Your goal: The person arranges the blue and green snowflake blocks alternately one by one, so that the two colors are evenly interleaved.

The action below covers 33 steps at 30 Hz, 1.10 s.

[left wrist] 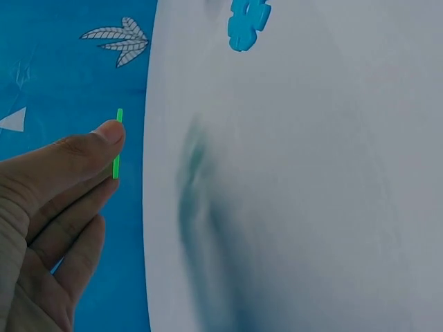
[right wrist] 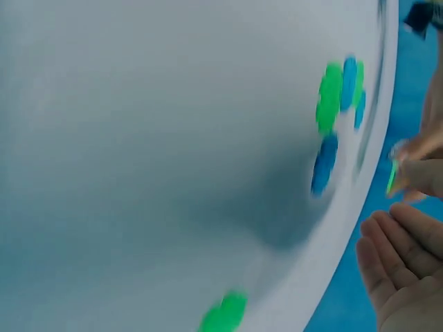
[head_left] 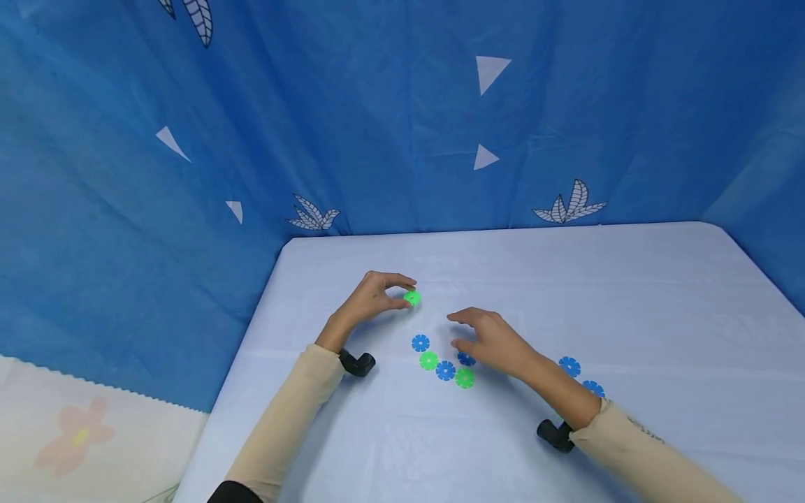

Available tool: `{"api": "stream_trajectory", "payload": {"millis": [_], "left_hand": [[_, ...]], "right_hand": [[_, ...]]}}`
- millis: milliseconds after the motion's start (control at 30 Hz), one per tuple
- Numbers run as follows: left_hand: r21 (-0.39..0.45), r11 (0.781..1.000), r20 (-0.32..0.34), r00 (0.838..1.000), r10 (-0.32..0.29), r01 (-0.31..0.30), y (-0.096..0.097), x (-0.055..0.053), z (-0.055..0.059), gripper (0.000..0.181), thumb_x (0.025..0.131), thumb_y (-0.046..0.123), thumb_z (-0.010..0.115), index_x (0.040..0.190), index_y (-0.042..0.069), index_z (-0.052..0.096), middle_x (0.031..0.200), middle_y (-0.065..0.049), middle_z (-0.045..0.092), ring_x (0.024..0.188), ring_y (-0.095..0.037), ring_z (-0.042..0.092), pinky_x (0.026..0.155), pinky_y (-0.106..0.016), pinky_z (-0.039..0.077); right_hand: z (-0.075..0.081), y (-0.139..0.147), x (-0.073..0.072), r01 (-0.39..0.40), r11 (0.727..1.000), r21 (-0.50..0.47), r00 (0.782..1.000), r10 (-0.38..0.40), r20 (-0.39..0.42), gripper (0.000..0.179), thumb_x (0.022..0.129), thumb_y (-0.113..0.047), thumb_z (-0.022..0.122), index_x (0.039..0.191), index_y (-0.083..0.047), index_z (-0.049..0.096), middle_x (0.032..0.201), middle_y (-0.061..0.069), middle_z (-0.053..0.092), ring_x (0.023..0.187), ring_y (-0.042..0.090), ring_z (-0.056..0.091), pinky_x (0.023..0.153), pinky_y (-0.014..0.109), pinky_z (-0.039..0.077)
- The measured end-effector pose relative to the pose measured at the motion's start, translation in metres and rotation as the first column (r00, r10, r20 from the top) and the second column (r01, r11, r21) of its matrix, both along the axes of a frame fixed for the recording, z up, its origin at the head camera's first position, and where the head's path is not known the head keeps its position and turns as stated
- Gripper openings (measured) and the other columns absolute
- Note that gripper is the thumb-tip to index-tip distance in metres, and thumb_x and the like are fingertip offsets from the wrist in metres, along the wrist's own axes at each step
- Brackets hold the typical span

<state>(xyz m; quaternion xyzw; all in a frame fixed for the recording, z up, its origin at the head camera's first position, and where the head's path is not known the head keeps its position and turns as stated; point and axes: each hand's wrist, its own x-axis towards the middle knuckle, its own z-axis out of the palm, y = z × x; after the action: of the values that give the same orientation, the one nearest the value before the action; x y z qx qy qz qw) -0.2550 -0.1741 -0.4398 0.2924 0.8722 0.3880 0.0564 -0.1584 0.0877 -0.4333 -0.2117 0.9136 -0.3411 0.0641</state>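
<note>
- While the left hand (head_left: 367, 302) is raised just above the pale table (head_left: 629, 293), its thumb and forefinger pinch a small green flower-shaped disc (head_left: 411, 298) by the edges — the other fingers are curled beneath
- The left wrist view shows that same green disc (left wrist: 117, 144) edge-on, a thin green sliver pressed against the thumb tip (left wrist: 107, 135), with a blue disc (left wrist: 247, 22) lying flat on the table farther off
- The right hand (head_left: 497, 341) hovers low over the table with its fingers relaxed and slightly spread, holding nothing; in the right wrist view its palm and fingers (right wrist: 398, 266) lie loose and empty
- Just under and beside the right hand's fingertips sits a small cluster of discs — a blue one (head_left: 420, 343), a green one (head_left: 428, 360), another blue (head_left: 445, 370), a green (head_left: 464, 378), and a blue one (head_left: 466, 359) partly hidden by the fingers
- Two more blue discs (head_left: 569, 366) lie on the table on the far side of the right forearm, near the wrist, well apart from the cluster
- A blue cloth with white leaf and triangle prints (head_left: 440, 105) hangs behind the table
</note>
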Motion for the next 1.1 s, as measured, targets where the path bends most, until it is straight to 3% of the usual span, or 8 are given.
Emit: {"api": "stream_trajectory", "payload": {"millis": [133,433,733,1100], "left_hand": [[0.0,1.0,0.018,1.0,0.001,-0.001,0.005,-0.004,-0.005,0.042,0.081,0.009,0.081,0.121,0.002,0.069,0.109,-0.004,0.073,0.122,-0.022,0.058,0.107,-0.046,0.041],[0.019,1.0,0.006,1.0,-0.021,0.021,0.012,-0.013,-0.015,0.04,0.083,0.007,0.079,0.121,0.001,0.069,0.109,-0.005,0.073,0.118,-0.022,0.061,0.105,-0.044,0.042],[-0.017,0.998,0.013,0.998,0.067,-0.067,0.015,-0.016,-0.022,0.042,0.079,0.01,0.083,0.119,0.004,0.071,0.11,-0.005,0.073,0.119,-0.023,0.06,0.106,-0.043,0.041],[-0.042,0.995,-0.011,0.995,0.095,-0.096,0.016,-0.014,-0.029,0.04,0.078,0.012,0.083,0.116,0.006,0.072,0.106,-0.003,0.074,0.115,-0.022,0.062,0.105,-0.041,0.042]], "right_hand": [[-0.007,-0.02,0.003,-0.014,1.0,0.005,1.0,0.014,0.006,0.043,0.087,-0.017,0.075,0.126,-0.002,0.065,0.126,0.011,0.065,0.121,0.027,0.058,0.101,0.047,0.046],[-0.017,-0.051,0.009,0.065,0.998,0.028,0.998,-0.065,-0.001,0.038,0.086,-0.017,0.077,0.119,0.001,0.069,0.12,0.013,0.066,0.118,0.029,0.059,0.099,0.045,0.047],[-0.024,-0.067,0.011,0.063,0.988,0.145,0.994,-0.049,-0.1,0.037,0.084,-0.016,0.078,0.115,0.001,0.069,0.116,0.012,0.067,0.11,0.027,0.061,0.089,0.042,0.053],[-0.023,-0.078,0.01,0.061,0.982,0.18,0.991,-0.037,-0.13,0.021,0.086,-0.012,0.075,0.105,-0.003,0.073,0.108,0.009,0.069,0.102,0.026,0.063,0.08,0.041,0.055]]}}
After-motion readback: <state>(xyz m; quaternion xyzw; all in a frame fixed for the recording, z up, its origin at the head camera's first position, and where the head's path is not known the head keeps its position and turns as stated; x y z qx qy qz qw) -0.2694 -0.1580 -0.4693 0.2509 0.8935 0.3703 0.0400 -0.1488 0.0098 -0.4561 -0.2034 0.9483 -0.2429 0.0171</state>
